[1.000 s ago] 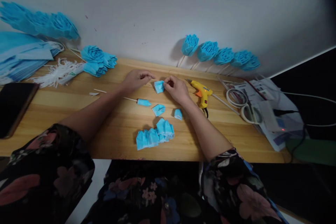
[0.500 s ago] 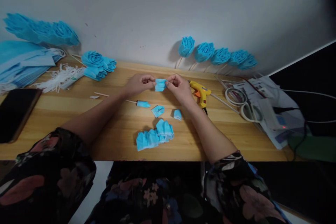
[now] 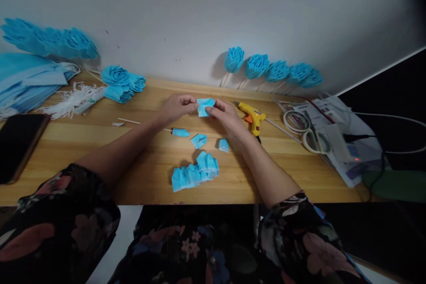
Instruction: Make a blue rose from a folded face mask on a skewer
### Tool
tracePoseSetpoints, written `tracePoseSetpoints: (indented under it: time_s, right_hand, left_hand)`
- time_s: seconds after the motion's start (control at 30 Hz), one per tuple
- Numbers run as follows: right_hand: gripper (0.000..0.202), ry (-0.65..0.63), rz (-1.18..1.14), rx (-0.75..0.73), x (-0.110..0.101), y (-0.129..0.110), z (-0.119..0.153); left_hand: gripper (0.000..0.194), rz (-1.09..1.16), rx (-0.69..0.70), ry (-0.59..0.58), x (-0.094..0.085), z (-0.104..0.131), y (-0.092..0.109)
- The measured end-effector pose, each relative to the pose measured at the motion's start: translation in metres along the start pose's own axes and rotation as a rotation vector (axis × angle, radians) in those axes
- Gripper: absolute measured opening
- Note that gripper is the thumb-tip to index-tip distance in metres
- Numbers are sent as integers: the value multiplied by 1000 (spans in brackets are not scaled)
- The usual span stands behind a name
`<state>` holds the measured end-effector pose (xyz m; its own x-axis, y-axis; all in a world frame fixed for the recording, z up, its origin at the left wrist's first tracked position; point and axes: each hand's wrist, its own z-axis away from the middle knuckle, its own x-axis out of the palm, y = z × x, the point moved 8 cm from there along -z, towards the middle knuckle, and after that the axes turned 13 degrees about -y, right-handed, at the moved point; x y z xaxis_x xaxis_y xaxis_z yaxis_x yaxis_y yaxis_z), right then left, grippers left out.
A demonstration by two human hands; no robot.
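A small blue fabric piece [image 3: 204,107] is held up between both hands above the table. My left hand [image 3: 179,107] pinches its left edge. My right hand [image 3: 223,113] grips its right side, with the thumb lying across its face. Below the hands lie a stick with a blue wrapped tip [image 3: 180,132], a folded blue petal [image 3: 199,141] and a smaller curled blue petal [image 3: 223,145]. Nearer the front edge is a row of overlapping folded blue pieces [image 3: 195,173]. A yellow hot glue gun [image 3: 253,117] rests just right of my right hand.
Blue flowers on sticks [image 3: 256,66] lean on the wall, with more flowers [image 3: 116,80] at the left. Blue face masks [image 3: 29,77], white cords [image 3: 73,99] and a phone [image 3: 21,146] lie left. Tape rolls [image 3: 296,122], papers [image 3: 357,155] and a power strip [image 3: 342,142] sit right.
My right thumb has moved inward from the piece's right edge onto its face, and the piece's right corner now shows more. The left hand keeps its pinch. The view has shifted slightly.
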<state>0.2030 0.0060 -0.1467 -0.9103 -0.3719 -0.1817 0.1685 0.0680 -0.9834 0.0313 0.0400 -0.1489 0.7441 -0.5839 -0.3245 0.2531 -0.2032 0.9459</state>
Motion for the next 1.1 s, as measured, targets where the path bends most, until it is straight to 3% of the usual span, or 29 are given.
tracePoseSetpoints:
  time_s: [0.27,0.47,0.63,0.73,0.9,0.97,1.03,1.1]
  right_hand:
    - [23,-11,-71,9,0,1,0]
    - [51,-41,-278,12,-2,4,-1]
    - [70,-193,-121,65,5,4,1]
    - [66,-222,-43,24,-7,-8,6]
    - [52,87,-348,-281,-73,-44,21]
    - [49,232,-464,-319,-94,-46,25]
    - [41,337,-525,-290,-100,-40,26]
    - [17,357,-527,-245,-92,-32,23]
  left_hand:
    - [24,-6,25,-15,3,1,3]
    - [31,151,45,9,0,5,11]
    - [34,244,48,47,-6,4,7]
    - [32,269,33,107,-14,4,2]
    - [33,287,30,157,-21,4,-3]
    - [34,291,22,153,-20,4,-3]
    - [36,290,18,142,-17,4,-2]
    - [39,293,26,116,-14,4,1]
